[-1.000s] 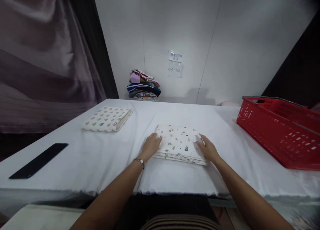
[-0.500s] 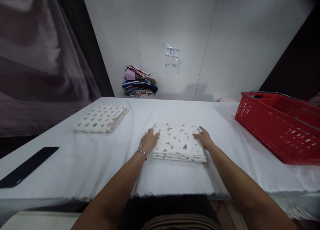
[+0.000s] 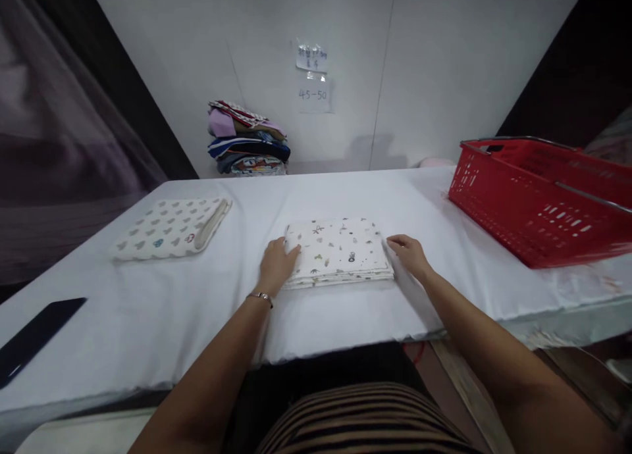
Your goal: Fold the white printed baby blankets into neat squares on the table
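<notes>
A white folded cloth with small printed motifs lies flat on the table in front of me, its stacked layers showing along the near edge. My left hand grips its left side, thumb on the top layer and fingers down along the edge. Just off the right side is my right hand, apart from the cloth, fingers slightly bent and parted, with nothing seen in it. Farther left rests another folded cloth, white with grey cloud-like shapes and a thick rounded fold.
A red plastic basket with metal handles stands at the right. Stacked coloured fabrics sit by the back wall, left of taped paper signs. A dark flat object lies at the left on the white table cover.
My right hand has let go of the cloth's right edge and moved slightly away from it. The left hand stays at the left edge. The camera view has shifted.
</notes>
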The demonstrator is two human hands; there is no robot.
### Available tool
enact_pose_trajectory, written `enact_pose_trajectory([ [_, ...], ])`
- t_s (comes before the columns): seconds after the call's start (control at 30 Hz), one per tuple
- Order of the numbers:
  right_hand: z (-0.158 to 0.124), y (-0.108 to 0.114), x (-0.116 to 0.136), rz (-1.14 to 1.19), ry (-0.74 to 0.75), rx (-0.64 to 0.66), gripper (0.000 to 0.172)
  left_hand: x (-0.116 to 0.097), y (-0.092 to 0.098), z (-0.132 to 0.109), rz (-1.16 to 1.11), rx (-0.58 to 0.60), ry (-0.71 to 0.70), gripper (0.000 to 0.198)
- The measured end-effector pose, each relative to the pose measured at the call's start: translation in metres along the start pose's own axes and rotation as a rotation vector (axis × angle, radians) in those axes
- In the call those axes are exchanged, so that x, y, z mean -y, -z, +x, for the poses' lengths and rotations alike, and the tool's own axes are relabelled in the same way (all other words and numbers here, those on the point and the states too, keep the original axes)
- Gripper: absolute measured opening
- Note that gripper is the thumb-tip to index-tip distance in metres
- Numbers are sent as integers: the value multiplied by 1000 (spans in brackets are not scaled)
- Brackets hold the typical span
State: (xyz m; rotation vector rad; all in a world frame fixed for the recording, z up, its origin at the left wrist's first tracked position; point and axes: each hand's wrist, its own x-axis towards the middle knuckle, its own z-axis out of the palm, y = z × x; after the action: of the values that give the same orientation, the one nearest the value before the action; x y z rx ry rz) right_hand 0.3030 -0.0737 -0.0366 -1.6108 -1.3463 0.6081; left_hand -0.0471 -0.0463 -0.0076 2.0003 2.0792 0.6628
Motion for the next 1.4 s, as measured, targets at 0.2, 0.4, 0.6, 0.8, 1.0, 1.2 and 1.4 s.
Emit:
enact_pose_trajectory([
  [0.2,-48,13,4,9,110,176,23,-5,4,-33,-111,-6,-454,21],
  [0.4,-47,11,21,-186,-53,214,28,-7,-2,-47,-189,123,-570,16],
  [0.6,-40,4,40,-388,-155,242,22,-8,-2,-48,-180,138,-576,17],
  [0.8,-40,10,48,-65,-263,159,20,-4,-4,-49,-208,126,-585,18],
  [1.0,-45,10,35,-38,-410,224,19,-3,-3,-49,-205,150,-577,19],
  [1.2,-44,8,39,-267,-337,242,19,0,-4,-51,-220,127,-567,17],
  [1.4,-40,8,48,-350,-304,262,21,0,-4,-52,-230,119,-551,17],
])
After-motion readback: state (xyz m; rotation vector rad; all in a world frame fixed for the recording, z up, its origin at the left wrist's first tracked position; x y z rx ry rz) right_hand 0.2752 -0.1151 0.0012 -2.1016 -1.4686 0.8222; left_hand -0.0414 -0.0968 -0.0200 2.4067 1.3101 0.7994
